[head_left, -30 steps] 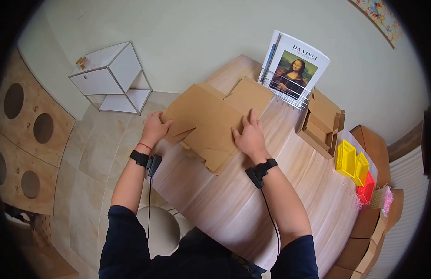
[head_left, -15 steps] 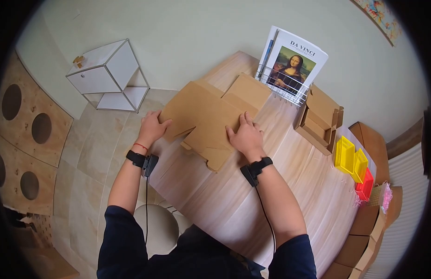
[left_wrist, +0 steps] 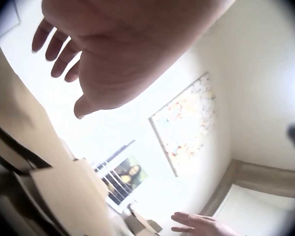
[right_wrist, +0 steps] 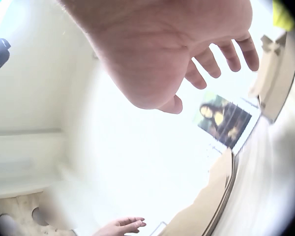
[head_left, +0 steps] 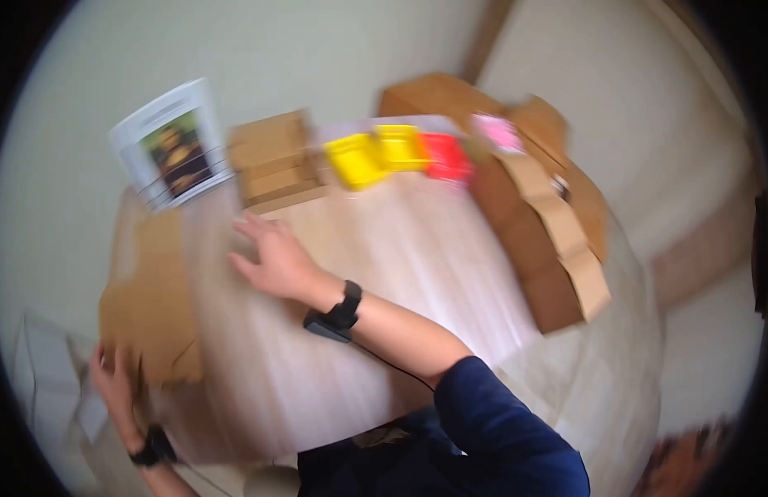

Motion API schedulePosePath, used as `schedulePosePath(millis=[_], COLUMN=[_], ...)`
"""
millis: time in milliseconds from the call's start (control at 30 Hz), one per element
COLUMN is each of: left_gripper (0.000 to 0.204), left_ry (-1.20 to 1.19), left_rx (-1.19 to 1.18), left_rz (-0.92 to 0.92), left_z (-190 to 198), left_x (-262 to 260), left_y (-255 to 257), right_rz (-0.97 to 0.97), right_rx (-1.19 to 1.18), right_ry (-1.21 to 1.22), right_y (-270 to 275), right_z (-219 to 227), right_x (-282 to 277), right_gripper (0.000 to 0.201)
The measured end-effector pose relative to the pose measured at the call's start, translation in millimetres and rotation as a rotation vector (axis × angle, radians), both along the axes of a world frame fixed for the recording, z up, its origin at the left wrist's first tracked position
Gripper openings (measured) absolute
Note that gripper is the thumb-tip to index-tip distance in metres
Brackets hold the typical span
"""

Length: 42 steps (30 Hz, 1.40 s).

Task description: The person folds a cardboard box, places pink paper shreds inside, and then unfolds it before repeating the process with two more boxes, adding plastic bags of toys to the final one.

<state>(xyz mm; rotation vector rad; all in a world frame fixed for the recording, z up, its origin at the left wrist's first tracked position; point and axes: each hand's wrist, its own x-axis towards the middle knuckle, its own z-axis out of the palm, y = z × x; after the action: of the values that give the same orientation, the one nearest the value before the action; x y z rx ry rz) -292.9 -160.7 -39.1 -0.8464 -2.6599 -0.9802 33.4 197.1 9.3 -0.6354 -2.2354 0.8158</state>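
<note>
A flat, creased cardboard box blank [head_left: 148, 323] lies at the left side of the wooden table. My left hand [head_left: 115, 385] is beside its near left edge; the left wrist view shows the hand [left_wrist: 128, 54] with its fingers loosely extended and nothing in the palm. Over the table, my right hand [head_left: 278, 258] has come off the cardboard, fingers spread, close in front of a small cardboard box [head_left: 276, 178] with its lid up. In the right wrist view this hand [right_wrist: 182, 49] holds nothing. The head view is blurred.
A wire rack with a Mona Lisa magazine [head_left: 177, 153] stands at the back left. Two yellow baskets, the nearer one [head_left: 355, 161] larger in view, and a red basket [head_left: 447, 157] line the back edge. Tall brown cardboard boxes [head_left: 525, 240] run along the right edge, near pink shreds [head_left: 497, 132].
The head view has swung to the right. My right hand has left the cardboard blank and moved right towards the open box. My left hand stays by the blank's left edge.
</note>
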Motion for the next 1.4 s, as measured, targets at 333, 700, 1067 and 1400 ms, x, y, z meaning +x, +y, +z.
schedulePosePath(millis=[333, 700, 1067, 1400], left_gripper=[0.032, 0.045, 0.094, 0.078], left_ry=[-0.512, -0.856, -0.868, -0.662], left_rx=[0.067, -0.174, -0.060, 0.260], left_rz=[-0.838, -1.624, -1.753, -1.500], left_z=[9.8, 19.6, 12.2, 22.2], left_x=[201.9, 571.5, 673.5, 587.7], left_y=[243.8, 354.0, 356.9, 313.5], right_rz=[-0.775, -1.396, -1.287, -1.101], right_rx=[0.403, -0.181, -0.212, -0.176], right_ry=[0.219, 0.271, 0.446, 0.432], right_y=[35.3, 26.9, -40.4, -113.0], right_z=[62.3, 14.0, -18.0, -22.0], right_x=[331.7, 628.0, 589.9, 460.5], right_gripper=[0.033, 0.038, 0.033, 0.035])
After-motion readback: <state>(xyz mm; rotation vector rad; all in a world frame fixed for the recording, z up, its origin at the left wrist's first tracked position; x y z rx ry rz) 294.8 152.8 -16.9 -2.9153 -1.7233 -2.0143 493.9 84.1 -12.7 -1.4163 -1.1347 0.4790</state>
